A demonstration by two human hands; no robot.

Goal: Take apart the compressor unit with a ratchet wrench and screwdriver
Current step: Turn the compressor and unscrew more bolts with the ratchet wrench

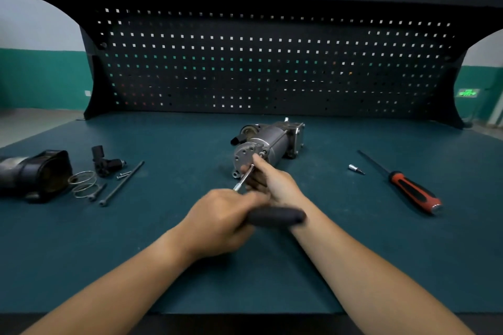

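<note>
Compressor (268,143) lies on its side near the middle of the green surface (353,266), with its round end turned to the person. It looks like hard, heavy metal, so I think it will mostly stay put, but it could roll. The smooth round body looks like the best place to hold it still.

Left hand (221,221) is curled round the black handle of the wrench (275,216). Right hand (272,182) pinches the wrench's thin silver shaft, with one finger out on the round end by a bolt. The shaft's tip sits low on that end.

Screwdriver (413,193) and a small bit (355,168) lie apart on the right. On the left lie a black cover (38,174), wire rings (83,183) and a long bolt (122,182).
</note>
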